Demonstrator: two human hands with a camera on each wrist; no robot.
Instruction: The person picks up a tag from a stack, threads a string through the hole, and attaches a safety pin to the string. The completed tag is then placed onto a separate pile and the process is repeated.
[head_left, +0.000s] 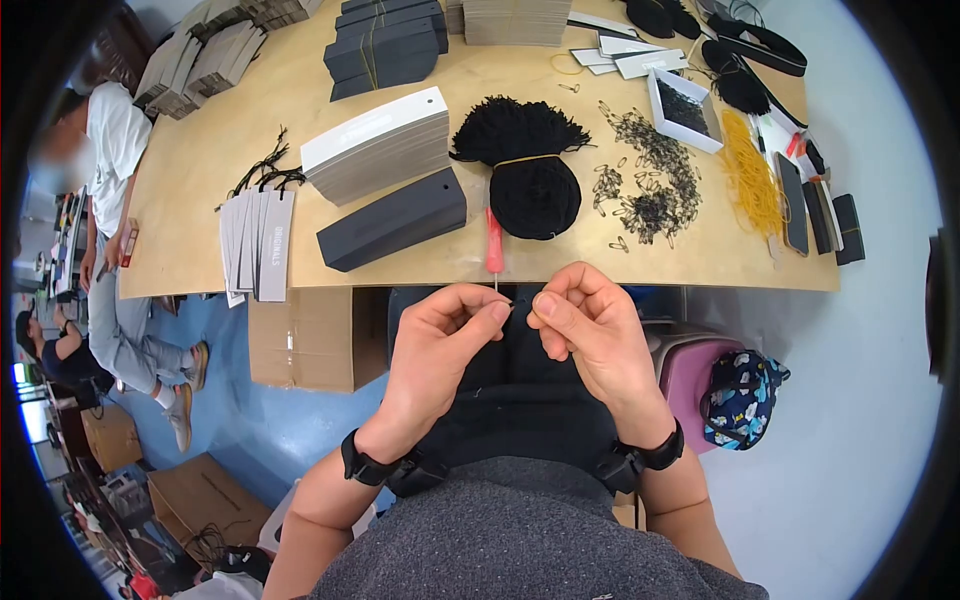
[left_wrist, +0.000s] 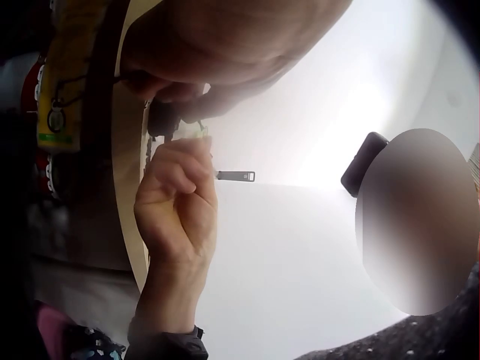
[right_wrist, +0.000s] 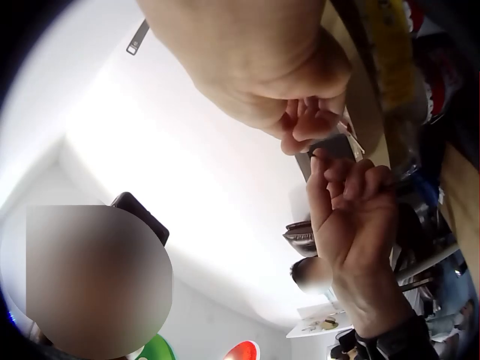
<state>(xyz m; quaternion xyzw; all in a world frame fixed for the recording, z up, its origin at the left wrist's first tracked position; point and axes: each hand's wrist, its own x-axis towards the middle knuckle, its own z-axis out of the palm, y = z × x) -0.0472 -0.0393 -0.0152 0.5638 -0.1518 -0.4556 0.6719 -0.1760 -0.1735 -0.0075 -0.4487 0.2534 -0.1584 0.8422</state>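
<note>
My left hand (head_left: 440,340) is just in front of the table edge in the head view, thumb and index finger pinching a tiny dark piece (head_left: 512,304). A small gap separates it from my right hand (head_left: 595,335), whose thumb and index tips press together with the other fingers curled; no thing shows between them. Beyond the hands, a red-handled tool (head_left: 494,245) lies with its thin metal shaft over the edge. Behind it rests a bundle of black cords (head_left: 535,195) tied with a yellow band. To its right are scattered small dark safety pins (head_left: 660,205).
Stacks of dark tags (head_left: 392,220) and pale tags (head_left: 375,140) stand left of the cords, beside strung tags (head_left: 262,235). On the right are a white box (head_left: 690,128), yellow bands (head_left: 750,175) and a phone (head_left: 791,205). A cardboard box (head_left: 315,340) stands below.
</note>
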